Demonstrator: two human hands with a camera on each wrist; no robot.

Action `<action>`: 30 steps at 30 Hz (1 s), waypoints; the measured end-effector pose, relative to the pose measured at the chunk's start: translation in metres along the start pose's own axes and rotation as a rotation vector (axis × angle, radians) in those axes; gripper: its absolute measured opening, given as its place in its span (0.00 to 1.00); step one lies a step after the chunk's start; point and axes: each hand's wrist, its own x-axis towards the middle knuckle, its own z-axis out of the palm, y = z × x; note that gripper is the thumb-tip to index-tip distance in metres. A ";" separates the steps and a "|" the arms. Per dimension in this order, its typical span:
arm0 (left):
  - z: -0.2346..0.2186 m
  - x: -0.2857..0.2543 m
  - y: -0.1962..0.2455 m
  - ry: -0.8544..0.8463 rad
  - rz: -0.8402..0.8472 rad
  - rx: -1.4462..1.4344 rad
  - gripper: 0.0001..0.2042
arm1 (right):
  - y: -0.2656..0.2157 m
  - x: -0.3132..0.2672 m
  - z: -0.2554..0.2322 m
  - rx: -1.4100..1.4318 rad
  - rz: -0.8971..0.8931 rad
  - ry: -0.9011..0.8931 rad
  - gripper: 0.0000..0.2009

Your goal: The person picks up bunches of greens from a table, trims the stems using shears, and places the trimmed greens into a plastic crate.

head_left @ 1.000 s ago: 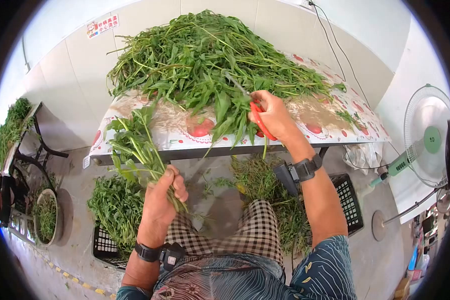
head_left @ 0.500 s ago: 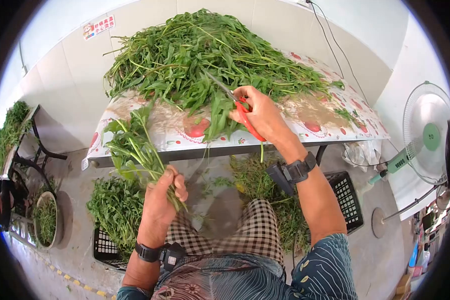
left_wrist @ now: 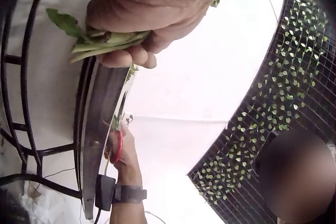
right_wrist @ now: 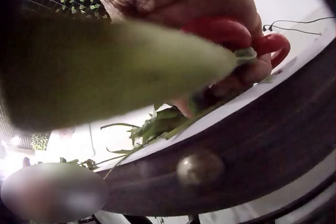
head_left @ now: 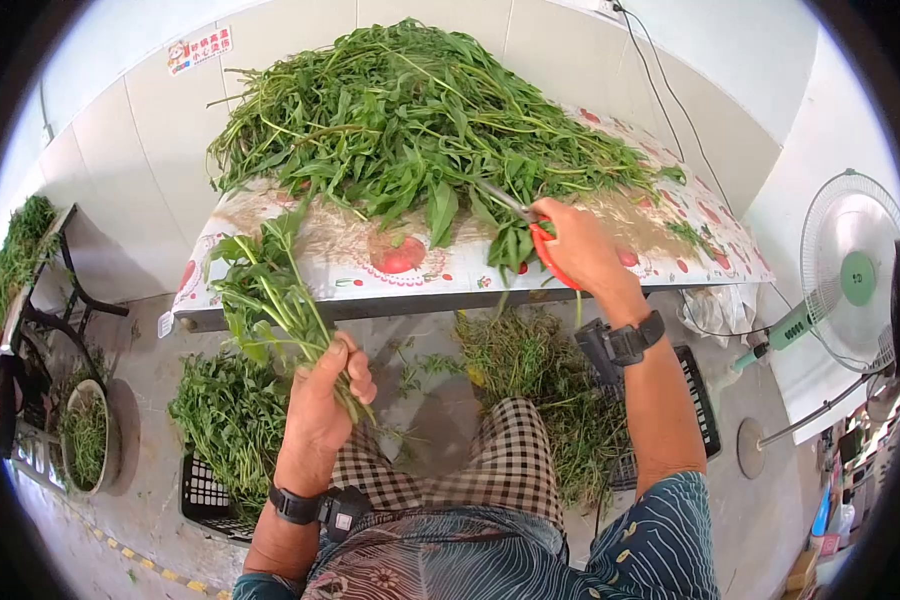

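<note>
In the head view my left hand grips a bunch of leafy green stems, leaves pointing up and away, cut ends below the fist. The left wrist view shows these stem ends between thumb and curled fingers. At the table's front edge, my right hand holds red-handled scissors, blades pointing up and left toward the pile. A leafy sprig hangs from the same hand. Its thick stem blurs across the right wrist view, beside the red handles.
A large heap of greens covers the back of the table, on a fruit-patterned cloth. Below stand a black crate of greens at left and a stem pile nearer right. A fan stands at far right.
My right hand first shifted left over the greens, then came back right and slightly nearer, bringing the sprig away from the heap with the scissors. My left hand stayed still with its bunch.
</note>
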 end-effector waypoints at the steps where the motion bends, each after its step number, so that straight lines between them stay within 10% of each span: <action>1: 0.000 0.000 0.000 0.005 0.001 0.001 0.09 | 0.007 0.000 0.001 -0.001 0.018 0.027 0.13; 30: -0.004 0.004 -0.010 0.013 -0.023 -0.020 0.08 | -0.036 0.020 0.025 0.222 -0.179 0.091 0.17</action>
